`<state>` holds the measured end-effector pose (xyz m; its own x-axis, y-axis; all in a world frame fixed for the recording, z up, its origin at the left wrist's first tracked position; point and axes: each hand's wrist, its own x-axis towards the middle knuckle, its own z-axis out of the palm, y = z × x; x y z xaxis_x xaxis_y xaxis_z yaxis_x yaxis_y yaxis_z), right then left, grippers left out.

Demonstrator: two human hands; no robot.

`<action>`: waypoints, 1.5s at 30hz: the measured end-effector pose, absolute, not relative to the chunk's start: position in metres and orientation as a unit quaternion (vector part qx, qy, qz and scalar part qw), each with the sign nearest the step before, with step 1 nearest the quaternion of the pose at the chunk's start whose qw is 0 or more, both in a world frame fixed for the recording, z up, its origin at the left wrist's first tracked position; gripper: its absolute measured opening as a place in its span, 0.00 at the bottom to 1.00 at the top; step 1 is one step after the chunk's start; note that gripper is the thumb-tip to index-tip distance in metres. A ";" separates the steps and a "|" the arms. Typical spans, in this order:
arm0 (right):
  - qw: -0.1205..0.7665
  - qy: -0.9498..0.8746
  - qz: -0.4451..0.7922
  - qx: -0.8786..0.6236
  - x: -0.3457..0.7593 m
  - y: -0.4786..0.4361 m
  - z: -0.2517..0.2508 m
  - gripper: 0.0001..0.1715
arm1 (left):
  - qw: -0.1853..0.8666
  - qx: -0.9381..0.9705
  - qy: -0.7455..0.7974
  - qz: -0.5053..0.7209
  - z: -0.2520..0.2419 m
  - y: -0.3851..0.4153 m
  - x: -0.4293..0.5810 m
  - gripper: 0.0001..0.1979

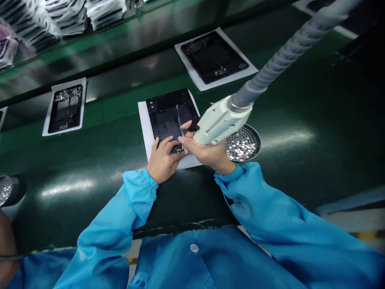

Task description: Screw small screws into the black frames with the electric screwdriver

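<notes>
A black tablet housing [167, 112] with its inner side up lies on a white sheet [144, 124] in front of me. My left hand [164, 160] rests on its near edge, fingers spread and the thumb reaching right. My right hand [210, 154] is over the near right corner, thumb and fingers drawn together. Something dark [195, 123] shows by its fingers, but what they hold is unclear. A pale green head [224, 120] on a grey ribbed hose [273, 60] covers part of this hand; I cannot tell whether the hand touches it.
Right of my hand is a round perforated metal dish [255, 140] with shiny bits. More tablet housings lie on white sheets, one at left [73, 106] and one at back right [210, 60]. Stacks of wrapped flat pieces [67, 16] fill the back shelf. Someone's arm [6, 245] shows at lower left.
</notes>
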<state>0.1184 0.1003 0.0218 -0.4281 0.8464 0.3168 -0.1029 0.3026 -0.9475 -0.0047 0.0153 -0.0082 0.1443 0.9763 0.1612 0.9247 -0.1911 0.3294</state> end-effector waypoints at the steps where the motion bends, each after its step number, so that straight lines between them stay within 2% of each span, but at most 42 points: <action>1: 0.459 -0.659 0.525 -0.281 0.118 0.100 0.022 0.12 | 0.073 0.754 0.629 0.173 -0.009 0.015 -0.006 0.12; 4: 0.458 -0.645 0.541 -0.284 0.118 0.101 0.027 0.17 | 0.056 0.759 0.621 0.187 -0.014 0.014 -0.009 0.12; 7: 0.479 -0.641 0.535 -0.273 0.129 0.107 0.037 0.12 | 0.030 0.753 0.626 0.202 -0.019 0.014 -0.012 0.16; 10: 0.530 -0.618 0.512 -0.274 0.150 0.123 0.045 0.11 | 0.009 0.747 0.638 0.184 -0.021 0.014 -0.011 0.21; 16: 0.619 -0.565 0.448 -0.313 0.185 0.169 0.036 0.16 | -0.048 0.748 0.643 0.157 -0.020 0.009 -0.004 0.20; 20: 0.615 -0.571 0.427 -0.336 0.186 0.183 0.029 0.18 | -0.071 0.749 0.640 0.155 -0.019 0.005 -0.004 0.19; 29: 0.599 -0.587 0.424 -0.341 0.186 0.190 0.020 0.16 | -0.070 0.747 0.641 0.162 -0.018 0.006 -0.004 0.19; 35: 0.600 -0.577 0.435 -0.343 0.186 0.189 0.021 0.13 | -0.107 0.754 0.627 0.162 -0.017 0.006 -0.004 0.19; 45: 0.600 -0.585 0.427 -0.338 0.185 0.189 0.020 0.13 | -0.092 0.755 0.628 0.167 -0.014 0.006 -0.007 0.18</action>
<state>0.1848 0.1888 0.0205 -0.0499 0.9089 0.4141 -0.1165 0.4065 -0.9062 -0.0068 0.0061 -0.0135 0.1557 0.9171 0.3670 0.9782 -0.1947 0.0716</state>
